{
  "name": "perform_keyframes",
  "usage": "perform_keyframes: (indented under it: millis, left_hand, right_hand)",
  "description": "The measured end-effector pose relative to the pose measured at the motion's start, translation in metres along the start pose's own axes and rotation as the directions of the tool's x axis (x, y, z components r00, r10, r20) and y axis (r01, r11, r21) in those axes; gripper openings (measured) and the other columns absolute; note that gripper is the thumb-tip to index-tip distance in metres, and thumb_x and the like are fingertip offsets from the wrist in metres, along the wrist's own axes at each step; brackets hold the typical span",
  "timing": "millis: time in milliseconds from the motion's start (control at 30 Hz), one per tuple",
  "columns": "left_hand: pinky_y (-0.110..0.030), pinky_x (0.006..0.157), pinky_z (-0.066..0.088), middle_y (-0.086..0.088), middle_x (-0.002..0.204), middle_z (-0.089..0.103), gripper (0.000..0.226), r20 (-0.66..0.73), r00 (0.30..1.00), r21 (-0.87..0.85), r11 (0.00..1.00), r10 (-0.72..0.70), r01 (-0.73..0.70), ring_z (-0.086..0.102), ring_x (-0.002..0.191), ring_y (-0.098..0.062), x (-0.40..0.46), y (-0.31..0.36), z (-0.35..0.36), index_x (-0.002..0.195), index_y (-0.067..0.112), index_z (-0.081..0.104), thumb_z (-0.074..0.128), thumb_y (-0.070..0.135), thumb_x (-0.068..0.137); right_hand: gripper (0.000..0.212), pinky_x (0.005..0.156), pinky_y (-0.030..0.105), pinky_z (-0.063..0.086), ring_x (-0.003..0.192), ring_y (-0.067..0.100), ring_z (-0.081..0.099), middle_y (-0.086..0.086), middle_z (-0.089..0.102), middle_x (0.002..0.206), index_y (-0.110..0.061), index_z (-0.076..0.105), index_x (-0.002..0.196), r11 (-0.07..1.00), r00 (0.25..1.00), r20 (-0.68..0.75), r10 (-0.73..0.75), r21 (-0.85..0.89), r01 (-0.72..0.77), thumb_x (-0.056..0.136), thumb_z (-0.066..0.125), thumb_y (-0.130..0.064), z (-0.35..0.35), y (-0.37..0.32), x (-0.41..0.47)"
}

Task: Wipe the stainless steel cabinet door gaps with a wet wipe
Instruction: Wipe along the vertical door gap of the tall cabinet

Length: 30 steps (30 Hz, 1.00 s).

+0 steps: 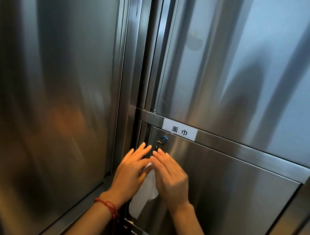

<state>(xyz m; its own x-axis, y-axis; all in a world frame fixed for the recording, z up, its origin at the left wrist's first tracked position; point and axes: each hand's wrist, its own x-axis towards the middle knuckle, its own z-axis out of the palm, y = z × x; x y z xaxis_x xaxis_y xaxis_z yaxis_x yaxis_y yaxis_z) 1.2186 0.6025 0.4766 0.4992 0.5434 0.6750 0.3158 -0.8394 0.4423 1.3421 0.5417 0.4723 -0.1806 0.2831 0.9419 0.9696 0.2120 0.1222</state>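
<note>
Holding a crumpled white wet wipe [145, 191] between both palms, I am keeping my left hand [130, 171] and my right hand [171, 179] close together against the brushed stainless steel cabinet door [218, 196]. My left thumb is pinching the upper part of the wipe while those fingers are stretching out nearly straight; my right fingers are lying almost flat over the top of it, and I cannot tell whether that hand is actually gripping it. Most of the wipe is hanging loose below my grip, between my wrists. Just beyond my fingertips, the small blue-capped lock with a key [163, 140] is sitting on the door, and the dark vertical door gap [138, 133] is running just left of my left fingers. Above the lock, a white paper label with black characters [179, 131] is sticking to the horizontal rail. A red string bracelet [107, 204] is circling my left wrist.
</note>
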Motion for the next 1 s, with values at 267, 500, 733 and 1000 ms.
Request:
perform_keyframes:
  millis: [267, 500, 733, 1000]
  left_hand:
    - [-0.029, 0.114, 0.009, -0.001, 0.144, 0.04, 0.023, -0.024, 0.999, -0.026, 0.999, -0.021, 0.021, 0.015, 0.136, -0.005, 0.006, -0.005, -0.007, 0.109, 0.015, 0.069, 0.062, 0.011, 0.088]
    - [-0.035, 0.114, 0.014, -0.006, 0.141, 0.045, 0.023, -0.048, 0.999, -0.026, 1.0, 0.002, -0.003, 0.02, 0.135, -0.011, 0.009, -0.005, -0.008, 0.104, 0.011, 0.071, 0.064, 0.003, 0.084]
    - [-0.034, 0.114, 0.015, -0.006, 0.14, 0.045, 0.021, -0.071, 0.997, -0.037, 0.999, -0.008, 0.006, 0.022, 0.135, -0.012, 0.01, -0.008, -0.011, 0.105, 0.011, 0.072, 0.065, 0.008, 0.085]
    - [-0.037, 0.113, 0.017, -0.009, 0.138, 0.048, 0.025, -0.098, 0.995, -0.04, 0.999, -0.009, 0.005, 0.027, 0.136, -0.018, 0.008, -0.019, -0.015, 0.109, 0.011, 0.069, 0.063, 0.005, 0.085]
  right_hand:
    - [0.037, 0.09, 0.028, 0.047, 0.1, 0.019, 0.067, 0.009, 0.071, 0.106, -0.003, 0.07, 0.107, 0.992, 0.988, 0.093, 0.123, 0.009, -0.125, 0.087, 0.057, -0.032, 0.0, 0.003, -0.009]
    - [0.05, 0.087, 0.027, 0.047, 0.095, 0.022, 0.069, 0.011, 0.072, 0.104, 0.001, 0.069, 0.107, 0.987, 0.978, 0.139, 0.158, -0.033, -0.155, 0.076, 0.067, -0.039, 0.006, 0.004, -0.007]
    - [0.043, 0.082, 0.024, 0.047, 0.087, 0.022, 0.071, 0.01, 0.073, 0.096, 0.001, 0.071, 0.101, 0.988, 0.985, 0.089, 0.151, -0.056, -0.146, 0.067, 0.078, -0.026, 0.016, 0.003, -0.005]
    - [0.029, 0.078, 0.028, 0.053, 0.081, 0.02, 0.072, 0.01, 0.074, 0.088, -0.001, 0.074, 0.092, 0.999, 0.999, 0.005, 0.035, -0.02, -0.034, 0.067, 0.081, -0.013, 0.024, 0.003, 0.002]
